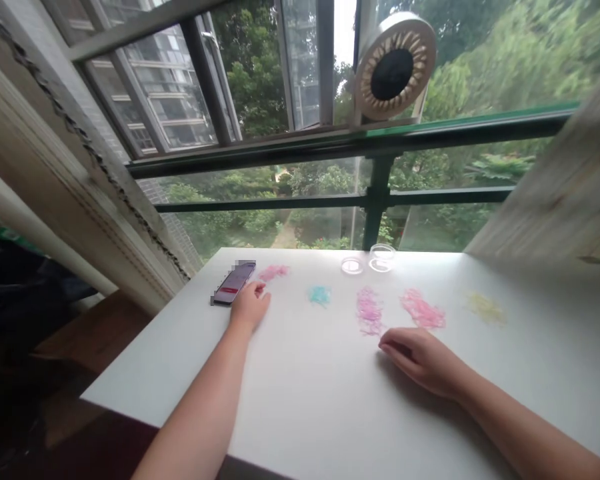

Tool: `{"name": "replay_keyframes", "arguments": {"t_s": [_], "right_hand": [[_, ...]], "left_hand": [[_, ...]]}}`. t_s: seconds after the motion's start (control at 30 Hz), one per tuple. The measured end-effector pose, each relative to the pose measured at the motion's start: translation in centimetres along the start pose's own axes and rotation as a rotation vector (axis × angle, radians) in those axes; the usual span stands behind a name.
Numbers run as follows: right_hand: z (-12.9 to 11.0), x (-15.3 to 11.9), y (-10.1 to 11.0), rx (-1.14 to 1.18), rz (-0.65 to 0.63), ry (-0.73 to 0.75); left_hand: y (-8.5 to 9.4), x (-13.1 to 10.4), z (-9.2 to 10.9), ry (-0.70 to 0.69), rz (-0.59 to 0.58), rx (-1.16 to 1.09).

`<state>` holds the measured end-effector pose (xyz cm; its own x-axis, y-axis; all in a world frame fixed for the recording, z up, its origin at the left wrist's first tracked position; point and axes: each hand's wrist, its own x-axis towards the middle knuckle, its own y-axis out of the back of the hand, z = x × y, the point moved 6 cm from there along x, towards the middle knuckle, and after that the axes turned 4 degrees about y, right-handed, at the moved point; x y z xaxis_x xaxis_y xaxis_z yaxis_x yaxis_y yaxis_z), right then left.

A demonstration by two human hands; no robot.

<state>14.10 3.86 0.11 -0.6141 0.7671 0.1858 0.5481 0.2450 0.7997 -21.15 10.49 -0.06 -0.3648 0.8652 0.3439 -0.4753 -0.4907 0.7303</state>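
Observation:
My left hand [251, 307] rests on the white table beside a phone [234, 283], its fingers loosely bent and apart, with nothing visible in them. Just beyond it lies a small heap of pink strands [273, 272]. My right hand [420, 357] is closed, thumb and fingertips together at the near end of a purple heap of thin strands [369, 311]; anything between the fingertips is too small to tell. Further heaps lie in a row: turquoise strands [319, 295], brighter pink strands [423, 309] and pale yellow strands [487, 308].
Two clear round dishes or lids [351, 267] [382, 259] stand at the table's back edge. Behind the table [300, 400] are a window and dark green railing [260, 155], with a round fan-like object [396, 67] above. A curtain [65, 200] hangs at left, over a cardboard box [95, 330].

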Motion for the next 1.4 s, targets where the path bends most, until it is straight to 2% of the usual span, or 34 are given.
{"name": "replay_keyframes", "arguments": {"t_s": [0.17, 0.63, 0.83, 0.9, 0.97, 1.13, 1.23, 1.3, 1.4], "right_hand": [[0.4, -0.2, 0.1, 0.017, 0.001, -0.030], [0.2, -0.1, 0.1, 0.021, 0.005, -0.020], [-0.1, 0.1, 0.3, 0.019, 0.027, -0.010], [-0.1, 0.1, 0.3, 0.015, 0.028, -0.005], [-0.1, 0.2, 0.4, 0.015, 0.022, -0.001], [-0.1, 0.2, 0.6, 0.049, 0.009, 0.013], [0.1, -0.1, 0.9, 0.081, 0.028, 0.007], [0.3, -0.2, 1.1, 0.108, 0.059, -0.002], [0.5, -0.3, 1.4, 0.164, 0.129, -0.026]], "left_hand": [[-0.9, 0.3, 0.4, 0.011, 0.002, 0.199], [-0.9, 1.1, 1.1, 0.016, 0.044, 0.242], [-1.0, 0.6, 1.9, -0.052, 0.027, 0.183], [-1.5, -0.1, 3.2, -0.116, -0.017, 0.128], [-2.4, -1.0, 5.3, -0.200, -0.087, 0.061], [-5.2, -4.7, 13.0, -0.400, -0.343, -0.150], [-6.3, -7.2, 16.6, -0.408, -0.489, -0.360], [-6.7, -8.7, 17.8, -0.386, -0.549, -0.446], [-7.1, -10.4, 18.1, -0.402, -0.624, -0.469]]}}
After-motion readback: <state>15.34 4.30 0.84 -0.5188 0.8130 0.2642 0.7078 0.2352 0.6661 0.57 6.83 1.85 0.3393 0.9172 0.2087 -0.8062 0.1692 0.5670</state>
